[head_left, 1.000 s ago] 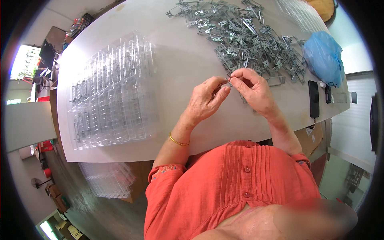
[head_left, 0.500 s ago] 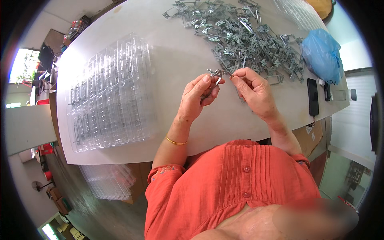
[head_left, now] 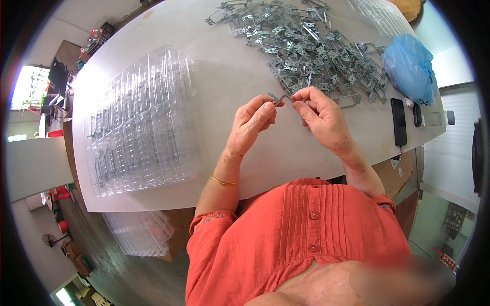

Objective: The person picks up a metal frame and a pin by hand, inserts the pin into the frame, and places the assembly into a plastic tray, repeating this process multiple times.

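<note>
Both hands meet over the white table, a little short of a heap of grey metal brackets (head_left: 311,48). Between them is a small metal bracket (head_left: 279,100), mostly covered by fingers. My left hand (head_left: 253,118) is closed, pinching one end of it between thumb and fingers. From the other side my right hand (head_left: 319,115) pinches its thin rod-like end. A single loose bracket (head_left: 348,101) lies just beyond the right hand, at the heap's near edge.
Stacked clear plastic trays (head_left: 140,120) with metal parts in them stand on the table's left. At the right are a blue plastic bag (head_left: 410,66), a black phone (head_left: 398,122) and a clear bottle (head_left: 435,119). More clear trays (head_left: 139,232) sit below the table's front edge.
The left fingers have closed further round the bracket, and its turned body now shows less. The hands stay close together in nearly the same place.
</note>
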`<state>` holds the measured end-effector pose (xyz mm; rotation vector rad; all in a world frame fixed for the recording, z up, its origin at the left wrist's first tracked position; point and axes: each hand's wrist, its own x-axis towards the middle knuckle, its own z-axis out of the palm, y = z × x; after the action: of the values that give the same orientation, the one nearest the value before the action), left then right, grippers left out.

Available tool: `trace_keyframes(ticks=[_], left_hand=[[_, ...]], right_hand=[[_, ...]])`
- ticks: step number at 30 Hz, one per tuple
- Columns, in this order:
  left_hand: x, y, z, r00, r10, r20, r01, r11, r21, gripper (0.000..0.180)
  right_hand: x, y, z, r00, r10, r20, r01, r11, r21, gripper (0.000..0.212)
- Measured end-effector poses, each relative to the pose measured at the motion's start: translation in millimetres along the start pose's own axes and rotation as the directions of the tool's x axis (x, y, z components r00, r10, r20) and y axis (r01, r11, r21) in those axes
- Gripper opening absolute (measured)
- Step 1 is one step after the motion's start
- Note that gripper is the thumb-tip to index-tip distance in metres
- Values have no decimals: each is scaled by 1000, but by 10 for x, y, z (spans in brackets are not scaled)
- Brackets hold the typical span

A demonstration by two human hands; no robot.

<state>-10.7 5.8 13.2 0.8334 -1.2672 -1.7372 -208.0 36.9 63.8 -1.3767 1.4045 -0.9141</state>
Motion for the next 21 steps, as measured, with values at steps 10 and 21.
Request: trace_keyframes(ticks=[10, 21], left_hand=[[-31, 49, 19, 994, -70, 78, 57, 985, 162, 46], [-24, 74, 45, 935, -113, 336, 49, 980, 194, 46]], right_hand=[[113, 185, -130, 938, 143, 317, -297, 804, 516, 28], [92, 200, -151, 996, 86, -24, -83, 992, 91, 17]])
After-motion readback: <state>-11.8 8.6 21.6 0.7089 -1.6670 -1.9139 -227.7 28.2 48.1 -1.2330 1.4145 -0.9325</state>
